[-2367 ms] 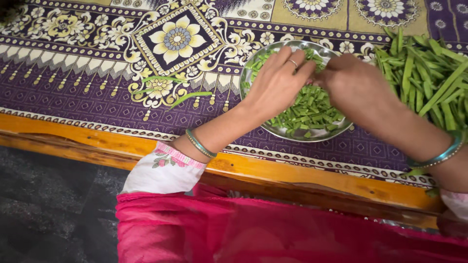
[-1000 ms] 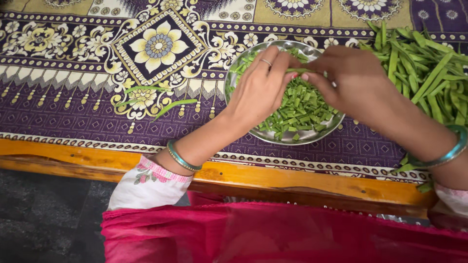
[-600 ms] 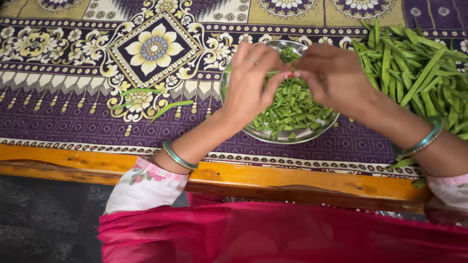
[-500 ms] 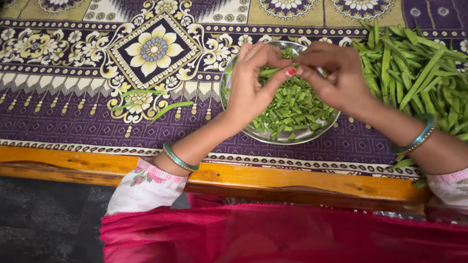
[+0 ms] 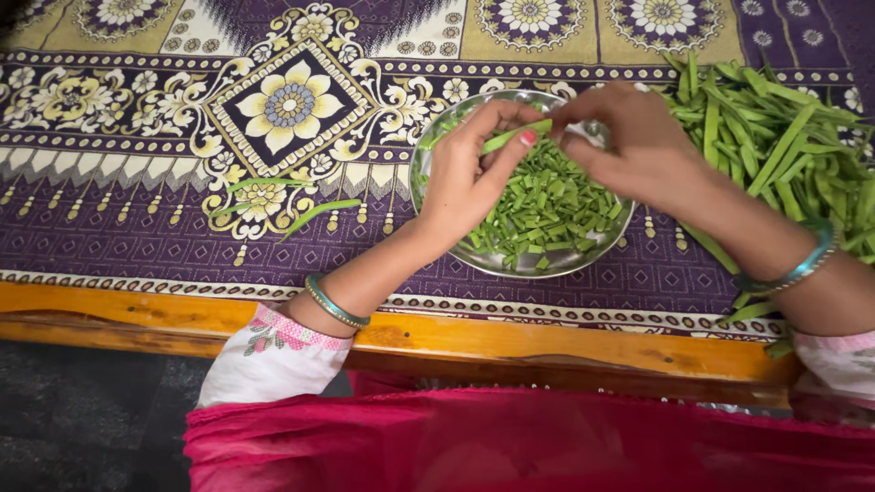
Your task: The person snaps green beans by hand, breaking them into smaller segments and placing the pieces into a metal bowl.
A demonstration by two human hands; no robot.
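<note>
Both hands meet above the round steel plate (image 5: 437, 150) of chopped green pieces: my left hand (image 5: 467, 182) and right hand (image 5: 629, 137) pinch one long green bean pod (image 5: 516, 137) between fingertips, wrists angled inward. That plate sits near the front edge of the purple floral patterned cloth (image 5: 137, 219), whole green bean pods (image 5: 784, 137) heaped at its right edge, orange wooden frame (image 5: 510, 333) below.

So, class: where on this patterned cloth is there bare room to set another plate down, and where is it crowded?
Free: the cloth left of the steel plate, broken only by a few loose strips. Crowded: the plate, where the left hand and right hand share a bean pod, and the whole bean pile at right.
</note>
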